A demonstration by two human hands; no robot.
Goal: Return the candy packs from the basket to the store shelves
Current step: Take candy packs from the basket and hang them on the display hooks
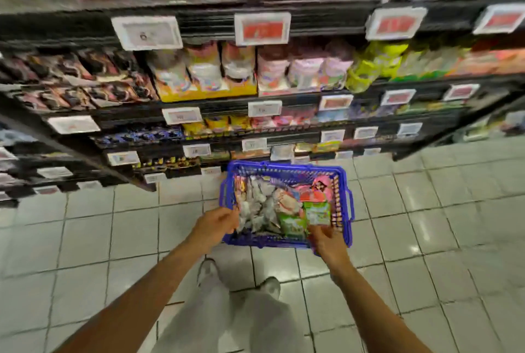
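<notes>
No text, brand or number is legible. The price tags point(262, 28) clipped to the shelf edges point(312, 15) carry red or white panels, but motion blur smears their print. The candy packs point(316, 213) in the basket point(284, 166) show coloured graphics only; any lettering on them cannot be read.

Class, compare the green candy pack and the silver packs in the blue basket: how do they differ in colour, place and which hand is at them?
The green pack is bright green with printing; the silver packs are grey and shiny. The green pack lies at the basket's right side, the silver packs at its left. The right hand is at the green pack, the left hand at the silver packs. Both lie inside the basket.
</notes>
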